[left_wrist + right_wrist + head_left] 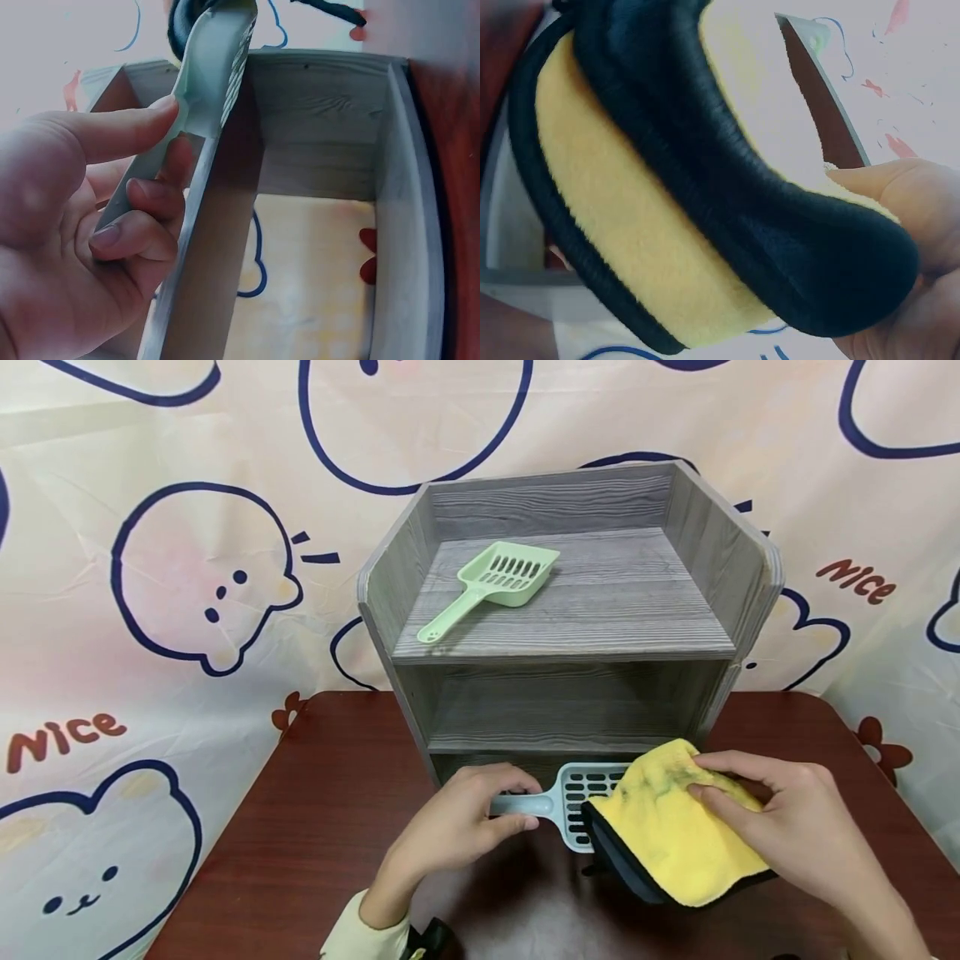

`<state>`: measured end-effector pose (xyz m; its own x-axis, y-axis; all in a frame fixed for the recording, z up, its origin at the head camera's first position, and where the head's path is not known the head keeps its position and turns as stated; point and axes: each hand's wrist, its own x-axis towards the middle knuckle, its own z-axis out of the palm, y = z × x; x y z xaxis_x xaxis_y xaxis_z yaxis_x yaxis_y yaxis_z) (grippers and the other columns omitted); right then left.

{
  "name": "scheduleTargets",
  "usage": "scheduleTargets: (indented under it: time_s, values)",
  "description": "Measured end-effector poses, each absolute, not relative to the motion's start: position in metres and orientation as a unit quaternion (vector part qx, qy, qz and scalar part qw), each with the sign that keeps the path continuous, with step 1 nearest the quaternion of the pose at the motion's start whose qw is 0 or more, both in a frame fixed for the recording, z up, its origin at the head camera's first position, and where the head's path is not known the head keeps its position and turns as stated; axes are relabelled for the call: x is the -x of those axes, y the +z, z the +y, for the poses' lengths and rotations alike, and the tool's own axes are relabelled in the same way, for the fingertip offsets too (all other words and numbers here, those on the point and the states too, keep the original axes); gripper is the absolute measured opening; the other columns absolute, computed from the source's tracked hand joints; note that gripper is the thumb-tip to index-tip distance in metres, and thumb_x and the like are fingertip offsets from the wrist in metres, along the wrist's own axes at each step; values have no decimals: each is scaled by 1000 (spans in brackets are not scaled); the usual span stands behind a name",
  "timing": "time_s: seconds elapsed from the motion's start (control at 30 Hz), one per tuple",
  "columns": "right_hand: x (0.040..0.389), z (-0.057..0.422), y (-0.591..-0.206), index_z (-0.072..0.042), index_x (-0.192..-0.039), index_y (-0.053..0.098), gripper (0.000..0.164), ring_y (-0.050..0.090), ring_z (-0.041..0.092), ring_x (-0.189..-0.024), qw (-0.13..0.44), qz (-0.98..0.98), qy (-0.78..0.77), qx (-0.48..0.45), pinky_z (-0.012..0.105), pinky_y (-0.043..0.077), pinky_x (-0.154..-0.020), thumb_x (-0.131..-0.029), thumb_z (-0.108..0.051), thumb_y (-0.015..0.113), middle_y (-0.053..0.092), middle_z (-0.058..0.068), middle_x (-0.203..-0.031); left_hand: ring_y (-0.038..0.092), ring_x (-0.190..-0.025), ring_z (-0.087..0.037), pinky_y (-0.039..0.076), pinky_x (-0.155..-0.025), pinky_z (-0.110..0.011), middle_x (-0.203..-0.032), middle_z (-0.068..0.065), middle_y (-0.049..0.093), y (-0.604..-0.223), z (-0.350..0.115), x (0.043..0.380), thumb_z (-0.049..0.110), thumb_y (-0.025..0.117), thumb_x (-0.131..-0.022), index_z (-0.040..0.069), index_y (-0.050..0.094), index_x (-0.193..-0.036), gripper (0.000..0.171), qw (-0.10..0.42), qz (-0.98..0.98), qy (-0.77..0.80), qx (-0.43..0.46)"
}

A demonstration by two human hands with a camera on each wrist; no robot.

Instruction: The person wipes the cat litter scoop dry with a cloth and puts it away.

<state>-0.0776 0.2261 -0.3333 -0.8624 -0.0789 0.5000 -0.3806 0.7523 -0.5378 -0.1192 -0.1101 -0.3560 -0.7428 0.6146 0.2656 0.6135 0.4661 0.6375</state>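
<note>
By its handle, my left hand (468,814) grips a light blue slotted litter scoop (573,793), held above the table in front of the shelf. In the left wrist view the fingers curl round the handle of the scoop (214,67). My right hand (802,818) holds a folded yellow cloth (675,827) with a dark underside and black edging. The cloth lies over the right part of the scoop's head and hides it. Grey smudges mark its yellow face. Close up in the right wrist view, folds of the cloth (645,210) cover much of the right hand (922,225).
A grey wood-grain shelf unit (570,702) stands at the back of the dark red table (315,827). On its top board lies a pale green litter scoop (495,581), handle toward the front left. Behind hangs a cartoon-printed curtain (202,577).
</note>
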Motion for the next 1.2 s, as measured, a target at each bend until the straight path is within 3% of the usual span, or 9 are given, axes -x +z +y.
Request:
scheduleTargets:
  time_s: [0.13, 0.37, 0.47, 0.73, 1.03, 1.2]
  values:
    - [74, 238, -327, -24, -99, 77, 32, 57, -2, -64, 240, -908, 329, -92, 14, 43, -50, -72, -11, 89, 75, 5, -93, 53, -71, -5, 47, -66, -21, -97, 18, 65, -352, -118, 120, 21, 76, -89, 24, 69, -108, 20, 2, 854, 379, -356]
    - [71, 253, -322, -22, -100, 76, 32, 53, 0, -50, 256, -902, 342, -68, 16, 41, -45, -73, -11, 89, 61, -33, -89, 57, -79, -4, 49, -73, -23, -96, 17, 65, -345, -129, 122, 18, 76, -89, 25, 70, -106, 20, -4, 852, 383, -357]
    - [70, 254, -320, -22, -100, 76, 32, 51, 0, -49, 261, -898, 346, -71, 17, 40, -44, -73, -10, 88, 60, -38, -87, 58, -81, -4, 49, -74, -24, -96, 18, 66, -343, -134, 122, 20, 76, -89, 26, 69, -107, 19, -5, 855, 376, -357]
    - [69, 260, -318, -22, -98, 76, 34, 52, -3, -54, 284, -883, 363, -88, 14, 42, -48, -72, -2, 87, 65, -32, -84, 61, -87, -4, 50, -80, -25, -98, 18, 67, -340, -147, 123, 23, 76, -89, 27, 70, -108, 20, -19, 861, 373, -345]
    - [69, 260, -320, -25, -102, 75, 31, 50, -3, -59, 266, -894, 356, -60, 16, 40, -48, -76, -14, 87, 63, -35, -86, 62, -89, -4, 50, -82, -26, -100, 18, 67, -338, -150, 122, 24, 76, -89, 29, 69, -107, 20, -24, 858, 382, -343]
    - [71, 259, -321, -24, -104, 75, 30, 53, -1, -56, 251, -891, 375, -59, 16, 41, -48, -77, -15, 86, 66, -30, -86, 62, -89, -4, 50, -82, -26, -99, 19, 68, -337, -149, 121, 24, 75, -90, 29, 70, -107, 19, -26, 852, 390, -347]
